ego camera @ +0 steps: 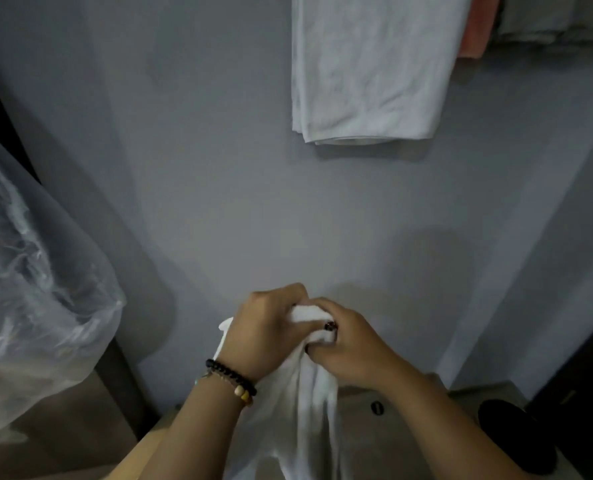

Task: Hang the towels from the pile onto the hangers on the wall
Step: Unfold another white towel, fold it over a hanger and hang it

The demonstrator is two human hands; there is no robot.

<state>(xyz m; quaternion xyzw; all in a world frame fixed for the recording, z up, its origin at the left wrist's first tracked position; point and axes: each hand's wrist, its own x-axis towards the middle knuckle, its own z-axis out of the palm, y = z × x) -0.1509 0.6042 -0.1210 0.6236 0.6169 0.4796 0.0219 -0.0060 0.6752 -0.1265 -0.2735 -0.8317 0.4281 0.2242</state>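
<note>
Towels are partly up. Low in the middle, the left hand point(265, 332) and right hand point(348, 344) both grip a bunched white towel point(302, 393), not hung yet. Up right, a white one point(371, 67) and a pink one point(477, 26) already hang.

Held towel point(309, 393): white cloth, soft, matt, gathered in loose folds.
Hung towel point(371, 67), far right: white cloth, matt, faintly creased weave.
Orange towel point(477, 26), far right: cloth, matt, nubbly pile.
Wall point(219, 168): painted, grey, smooth, matt.
Sheet point(35, 271), left: thin clear plastic, crinkled, glossy in places.
Bracelets point(232, 379), left wrist: round beads, dark ones glossy, material unclear.
Surface point(409, 431), near: pale, wood-look, smooth.
</note>
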